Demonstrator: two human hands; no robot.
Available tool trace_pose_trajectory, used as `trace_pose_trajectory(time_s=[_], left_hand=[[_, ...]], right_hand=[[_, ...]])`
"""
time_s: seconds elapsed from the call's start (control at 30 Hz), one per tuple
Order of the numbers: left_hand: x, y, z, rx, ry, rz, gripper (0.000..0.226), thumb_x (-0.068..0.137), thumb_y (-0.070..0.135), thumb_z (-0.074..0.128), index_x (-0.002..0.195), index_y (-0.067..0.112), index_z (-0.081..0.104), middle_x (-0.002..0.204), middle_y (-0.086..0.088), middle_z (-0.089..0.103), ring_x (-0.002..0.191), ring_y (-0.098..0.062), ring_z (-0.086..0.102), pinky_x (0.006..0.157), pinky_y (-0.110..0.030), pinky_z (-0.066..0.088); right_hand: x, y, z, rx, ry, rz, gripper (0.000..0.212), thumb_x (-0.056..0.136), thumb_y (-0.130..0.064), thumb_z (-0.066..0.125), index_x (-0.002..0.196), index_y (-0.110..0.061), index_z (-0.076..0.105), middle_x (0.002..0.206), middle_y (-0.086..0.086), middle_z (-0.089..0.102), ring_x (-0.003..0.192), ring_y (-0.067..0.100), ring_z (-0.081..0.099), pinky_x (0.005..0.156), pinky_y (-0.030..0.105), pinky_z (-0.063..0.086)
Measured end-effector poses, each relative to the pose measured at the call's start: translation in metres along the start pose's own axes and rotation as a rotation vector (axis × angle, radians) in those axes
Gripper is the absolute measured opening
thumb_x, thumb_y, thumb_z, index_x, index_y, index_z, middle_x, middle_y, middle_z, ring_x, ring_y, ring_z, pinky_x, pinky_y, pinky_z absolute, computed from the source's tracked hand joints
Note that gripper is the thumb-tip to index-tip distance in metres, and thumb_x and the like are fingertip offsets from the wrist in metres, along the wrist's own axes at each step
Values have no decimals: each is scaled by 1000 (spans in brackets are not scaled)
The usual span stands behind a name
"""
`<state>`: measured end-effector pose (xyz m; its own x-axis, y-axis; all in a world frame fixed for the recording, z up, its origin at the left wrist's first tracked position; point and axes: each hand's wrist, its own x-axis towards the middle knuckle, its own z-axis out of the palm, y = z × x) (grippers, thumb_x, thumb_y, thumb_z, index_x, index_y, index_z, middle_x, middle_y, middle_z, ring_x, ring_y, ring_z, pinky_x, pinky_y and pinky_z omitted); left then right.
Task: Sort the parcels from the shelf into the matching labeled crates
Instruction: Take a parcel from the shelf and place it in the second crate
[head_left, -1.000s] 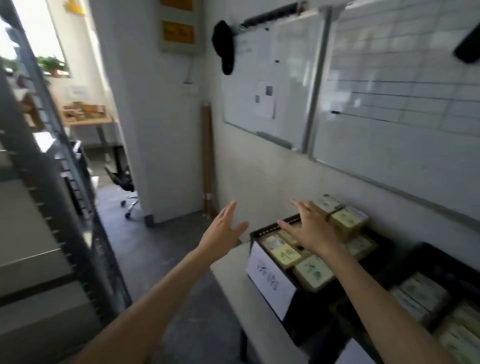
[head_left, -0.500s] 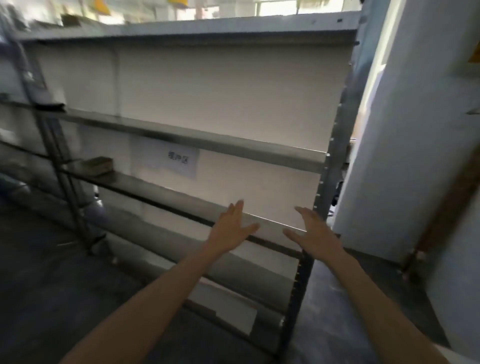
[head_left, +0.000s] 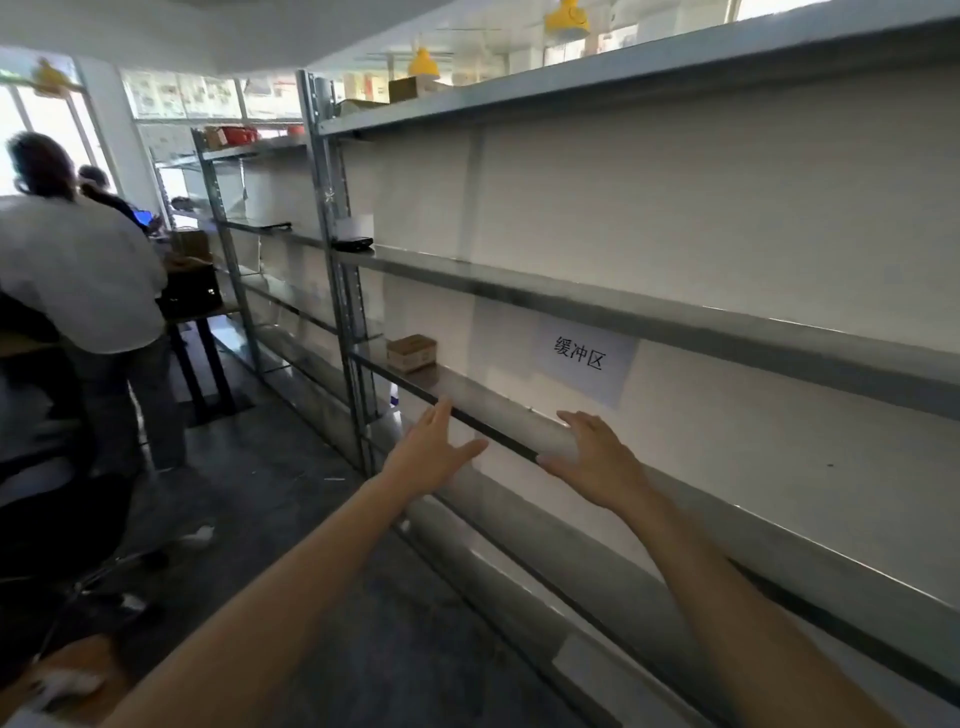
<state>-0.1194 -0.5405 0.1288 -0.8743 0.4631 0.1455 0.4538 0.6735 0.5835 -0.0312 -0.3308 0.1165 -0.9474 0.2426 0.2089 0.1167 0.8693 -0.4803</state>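
- Grey metal shelving (head_left: 675, 322) runs across the view, from far off at nine o'clock to close by at three o'clock. White panels back its boards, and a dark floor (head_left: 291, 493) lies below.
- One small cardboard parcel (head_left: 411, 353) sits on the third board down, near the rack's upright post. It is at about eleven o'clock from the left hand and well apart from it.
- A white paper sign (head_left: 584, 364) with three printed characters hangs on the back panel, at twelve o'clock from the right hand.
- The left hand (head_left: 434, 457) is held out before that board's front edge. Its fingers are straight and together, the thumb spread toward three o'clock, and it holds nothing.
- The right hand (head_left: 597, 462) is spread flat, palm down and empty. Its fingertips lie over the board's edge; I cannot tell whether they touch it.
- A flat black object (head_left: 353, 241) lies on the board above, at about eleven o'clock from the parcel.
- A person in a white shirt (head_left: 78, 270) stands at nine o'clock, back turned.
- Yellow lamps (head_left: 423, 65) hang near twelve o'clock.
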Motion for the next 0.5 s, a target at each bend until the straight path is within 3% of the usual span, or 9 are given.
trace_pose_trajectory(time_s=[0.13,0.2,0.33,0.5], left_hand=[[26,-55,-33,62,63,-21,86,89,54,55,153,16,12,158,-7,20,142,-30,26,115,-50,24],[38,-82,-44,121,109,-32,87,90,55,53,153,14,10,160,-4,14,146,-24,17,119,-46,16],[69,-134,-60,216,172,-45,83,92,51,52,152,12,11,160,-2,15,148,-17,9,119,-39,7],[136,-196,-72,277,185,-96,92,89,61,47,154,14,2,162,0,4,148,-15,0,121,-40,2]], right_hand=[[59,-33,39,-51,-53,-82,77,90,-55,58,151,-21,27,155,1,31,142,20,29,113,40,32],[90,-47,57,-75,-77,-114,79,90,-55,57,152,-18,26,158,3,27,145,20,24,114,39,30],[152,-72,95,-91,-105,-172,78,90,-55,57,151,-17,28,157,3,30,142,21,30,113,41,34],[242,-99,143,-78,-149,-235,75,90,-50,60,151,-20,29,156,3,31,141,22,31,110,40,34]])
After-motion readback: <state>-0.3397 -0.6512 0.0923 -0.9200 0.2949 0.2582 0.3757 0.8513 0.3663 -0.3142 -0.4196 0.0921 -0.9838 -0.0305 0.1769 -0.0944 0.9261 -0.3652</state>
